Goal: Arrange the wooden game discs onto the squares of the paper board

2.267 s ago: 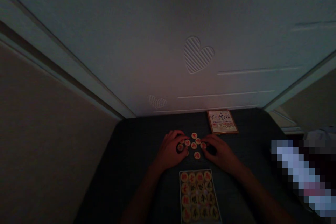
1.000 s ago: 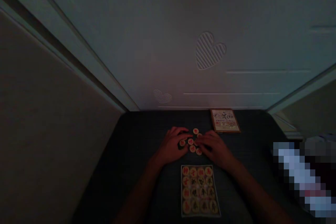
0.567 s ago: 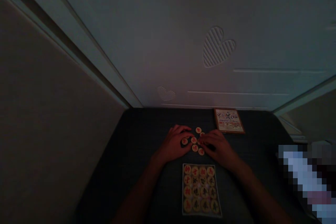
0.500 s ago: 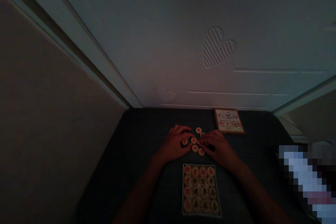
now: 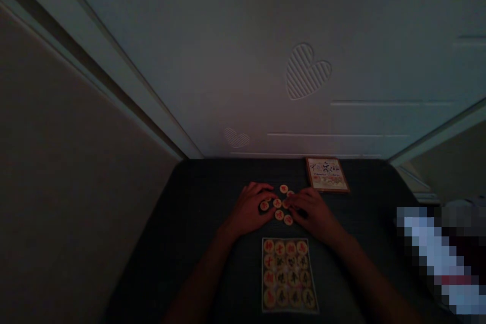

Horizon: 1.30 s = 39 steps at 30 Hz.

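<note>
My left hand [image 5: 248, 210] and my right hand [image 5: 313, 215] lie curved on a dark table [image 5: 205, 197], fingertips facing each other. Between them is a tight cluster of round Chinese chess pieces [image 5: 279, 215] with red characters. My left fingers cover or touch the leftmost pieces, including one [image 5: 264, 206] at their tips. My right fingertips reach a piece [image 5: 285, 204] in the cluster's middle. The darkness hides whether either hand grips anything. Nearer me, a clear-edged tray [image 5: 263, 273] holds several rows of red and black pieces.
A printed box or card [image 5: 327, 174] with a wooden-looking frame lies at the table's far edge. Behind it stands a white door [image 5: 306, 72] with embossed hearts. A beige wall [image 5: 76, 162] is on the left. A pixelated blur [image 5: 433, 258] covers the lower right.
Over the earlier frames my hands have drawn closer together and the loose pieces have bunched more tightly between them. The view has shifted slightly as my head moved.
</note>
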Motion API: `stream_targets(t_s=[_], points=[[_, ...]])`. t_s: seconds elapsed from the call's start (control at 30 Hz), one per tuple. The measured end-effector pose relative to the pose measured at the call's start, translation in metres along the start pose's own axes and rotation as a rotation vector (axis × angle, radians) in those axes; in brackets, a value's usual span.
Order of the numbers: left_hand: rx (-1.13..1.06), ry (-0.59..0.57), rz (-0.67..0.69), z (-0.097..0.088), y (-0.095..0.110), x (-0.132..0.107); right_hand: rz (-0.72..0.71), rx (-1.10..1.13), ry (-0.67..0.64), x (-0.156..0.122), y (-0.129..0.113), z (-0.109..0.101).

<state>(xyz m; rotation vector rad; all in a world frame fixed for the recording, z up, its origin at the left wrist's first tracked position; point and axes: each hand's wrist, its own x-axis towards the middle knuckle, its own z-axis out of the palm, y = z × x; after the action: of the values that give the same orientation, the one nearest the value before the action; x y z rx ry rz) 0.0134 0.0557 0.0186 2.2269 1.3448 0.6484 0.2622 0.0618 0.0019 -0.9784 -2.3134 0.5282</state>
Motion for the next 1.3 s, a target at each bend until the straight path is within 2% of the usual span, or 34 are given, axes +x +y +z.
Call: stream_targets(t_s=[0.27,0.43,0.6,0.8,1.07,1.3], points=[[-0.023,0.001,-0.011,0.001,-0.001,0.000,0.000,-0.019,0.071,0.002,0.001,0.003],[-0.112,0.007,-0.008,-0.012,-0.002,-0.001,0.040,-0.005,0.102,-0.006,0.001,-0.007],[-0.126,-0.034,-0.113,-0.023,-0.009,-0.006,0.108,0.003,0.114,-0.016,0.001,-0.014],[-0.096,-0.068,-0.103,-0.021,-0.013,-0.007,0.161,0.012,0.109,-0.017,0.004,-0.013],[-0.059,-0.070,-0.101,-0.019,-0.014,-0.004,0.119,0.075,0.081,-0.020,0.011,-0.006],[-0.069,-0.059,-0.097,-0.018,-0.016,-0.004,0.142,0.088,0.074,-0.020,0.008,-0.008]])
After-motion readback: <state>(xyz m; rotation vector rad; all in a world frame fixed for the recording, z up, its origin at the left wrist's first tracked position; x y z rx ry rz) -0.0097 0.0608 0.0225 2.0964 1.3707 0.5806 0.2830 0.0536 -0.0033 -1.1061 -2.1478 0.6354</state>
